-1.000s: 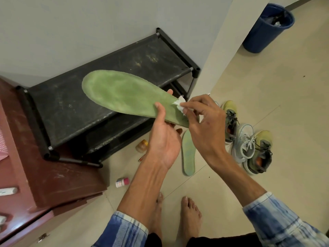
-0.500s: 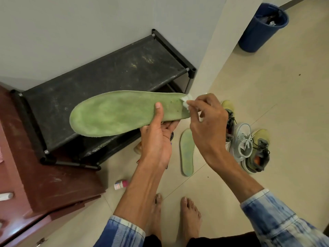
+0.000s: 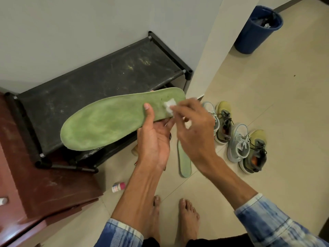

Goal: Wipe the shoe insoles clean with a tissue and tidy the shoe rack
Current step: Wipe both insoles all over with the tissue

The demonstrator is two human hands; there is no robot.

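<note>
Insole (image 3: 114, 120): looks light, floppy; hold near heel, support underneath. Left hand (image 3: 154, 138) grips it, thumb on top. Right hand (image 3: 194, 125) pinches tissue (image 3: 170, 105) against heel end.

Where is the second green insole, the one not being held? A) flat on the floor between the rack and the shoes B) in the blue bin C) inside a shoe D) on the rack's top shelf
A: the spare insole lies flat on the floor, between the shoe rack and the shoes; the left hand holds the other insole while the right hand pinches a tissue against it.
</note>
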